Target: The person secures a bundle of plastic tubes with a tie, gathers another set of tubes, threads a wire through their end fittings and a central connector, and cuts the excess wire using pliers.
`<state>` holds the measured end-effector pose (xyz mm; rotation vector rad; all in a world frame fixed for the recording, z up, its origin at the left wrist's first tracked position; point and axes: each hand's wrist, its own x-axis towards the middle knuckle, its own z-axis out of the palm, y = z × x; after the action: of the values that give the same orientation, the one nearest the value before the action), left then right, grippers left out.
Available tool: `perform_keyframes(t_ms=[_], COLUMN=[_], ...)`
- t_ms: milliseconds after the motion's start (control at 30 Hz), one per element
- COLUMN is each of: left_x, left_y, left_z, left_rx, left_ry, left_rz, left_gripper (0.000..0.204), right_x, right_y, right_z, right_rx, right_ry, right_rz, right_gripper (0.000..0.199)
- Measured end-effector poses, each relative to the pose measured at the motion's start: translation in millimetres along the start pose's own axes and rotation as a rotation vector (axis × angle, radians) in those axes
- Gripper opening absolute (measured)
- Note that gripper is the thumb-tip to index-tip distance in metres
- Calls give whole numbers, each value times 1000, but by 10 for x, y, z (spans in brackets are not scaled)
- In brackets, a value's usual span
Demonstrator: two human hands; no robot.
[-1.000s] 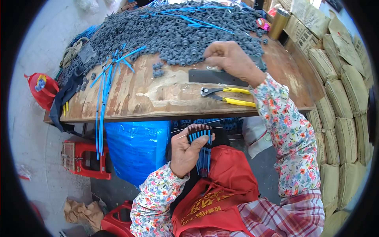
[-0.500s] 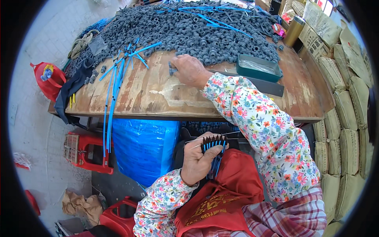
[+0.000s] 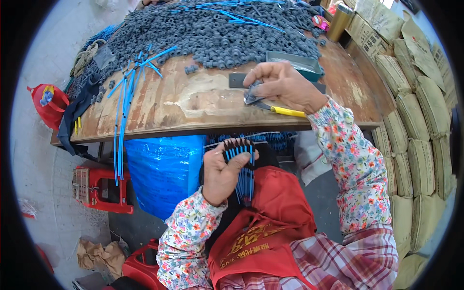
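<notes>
My left hand (image 3: pixel 223 175) is closed around a fanned bundle of thin blue rods (image 3: pixel 245 180) with dark tips, held over my lap below the table edge. Above the table's front right, my right hand (image 3: pixel 285 88) pinches the grey metal head of yellow-handled pliers (image 3: pixel 287 111). Their handle points right, toward my wrist. Whether a small grey part is also between these fingers, I cannot tell. Beyond the hand lies a flat dark bar (image 3: pixel 237 80), partly covered by it. A green tray (image 3: pixel 309 75) stands just behind.
Grey plastic fittings (image 3: pixel 203 38) are heaped across the wooden table (image 3: pixel 159 104). More blue rods (image 3: pixel 124 108) overhang its front edge at left. A red bag (image 3: pixel 48 104) hangs at the left corner; stacked paper sacks (image 3: pixel 415 121) line the right. Below stand a blue-wrapped package (image 3: pixel 164 174) and red stools (image 3: pixel 104 193).
My right hand has moved right, from the small grey fittings by the heap to the pliers, which now show. My left hand still grips the rods, now more fanned. The view has shifted slightly.
</notes>
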<state>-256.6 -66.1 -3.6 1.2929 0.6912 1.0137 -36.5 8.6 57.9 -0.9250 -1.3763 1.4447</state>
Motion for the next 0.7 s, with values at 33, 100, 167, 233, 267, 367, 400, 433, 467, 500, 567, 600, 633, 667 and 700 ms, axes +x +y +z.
perform_keyframes(t_ms=[33, 100, 167, 233, 267, 367, 400, 433, 467, 500, 567, 600, 633, 667, 700], left_x=[16, 66, 99, 108, 111, 103, 95, 90, 84, 81, 71, 67, 67, 68, 68], left_y=[-16, -22, 5, -7, -21, -28, -28, -25, -22, -20, -13, -14, -20, -22, -18], left_z=[-25, 10, 28, 41, 47, 52, 57, 60, 63, 70, 73, 64, 55, 45, 41], left_rx=[37, -17, -5, -26, -38, -47, -43, -52, -60, -56, -71, -64, -66, -69, -63], left_ry=[-1, -11, -20, -34, -40, -41, -45, -51, -55, -57, -53, -52, -61, -71, -70], left_rz=[8, -3, -15, -27, -15, -34, -38, -34, -29, -31, -48, -51, -41, -31, -33], left_gripper=[14, 14, 15, 14, 14, 14, 14, 14, 14, 14, 15, 15, 15, 15, 15], right_x=[-107, -313, -468, -585, -613, -653, -659, -657, -643, -637, -637, -631, -618, -598, -582], right_y=[51, 107, 170, 256, 290, 268, 265, 300, 355, 385, 402, 412, 417, 419, 426], right_z=[-39, -98, -108, -64, -49, -27, -20, -11, -3, 2, 17, 33, 53, 78, 98], right_rx=[55, 120, 188, 190, 190, 184, 187, 192, 196, 199, 174, 144, 151, 124, 96], right_ry=[-19, -35, -61, 22, 59, 79, 77, 82, 83, 84, 75, 63, 63, 87, 112], right_rz=[0, 5, 2, 9, 12, -16, -36, -38, -42, -47, -43, -37, -40, -56, -72], right_gripper=[21, 21, 21, 21, 21, 21, 21, 21, 19, 19, 17, 17, 17, 17, 18])
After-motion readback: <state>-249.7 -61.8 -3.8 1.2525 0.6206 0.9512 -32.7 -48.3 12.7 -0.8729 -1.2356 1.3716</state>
